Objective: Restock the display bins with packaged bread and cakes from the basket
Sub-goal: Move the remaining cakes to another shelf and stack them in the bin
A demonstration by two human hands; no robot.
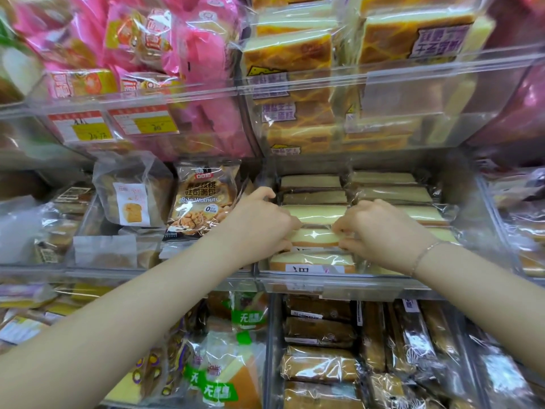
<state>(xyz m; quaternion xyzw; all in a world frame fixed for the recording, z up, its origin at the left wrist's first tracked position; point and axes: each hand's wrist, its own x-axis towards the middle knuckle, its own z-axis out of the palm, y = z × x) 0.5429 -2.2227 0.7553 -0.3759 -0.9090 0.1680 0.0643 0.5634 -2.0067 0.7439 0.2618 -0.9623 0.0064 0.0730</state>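
Observation:
Both my hands reach into a clear plastic display bin [330, 283] on the middle shelf. My left hand [262, 216] and my right hand [380, 231] grip the two ends of a pale yellow cake slice in clear wrap [314, 237], which stands on edge in the left row. More wrapped cake slices [312, 212] stand in rows behind it, and another one [309, 261] lies in front by the bin's front wall. A second row of slices [392, 193] fills the bin's right half. The basket is out of view.
Left of the bin stand a Rye Walnuts bread bag [200, 202] and a clear bag of toast [132, 196]. Above hang bins of pink packages [188, 54] and brown-topped cheese cakes [295, 84]. Below lie dark wrapped loaves [321, 343] and green-labelled cakes [224, 364].

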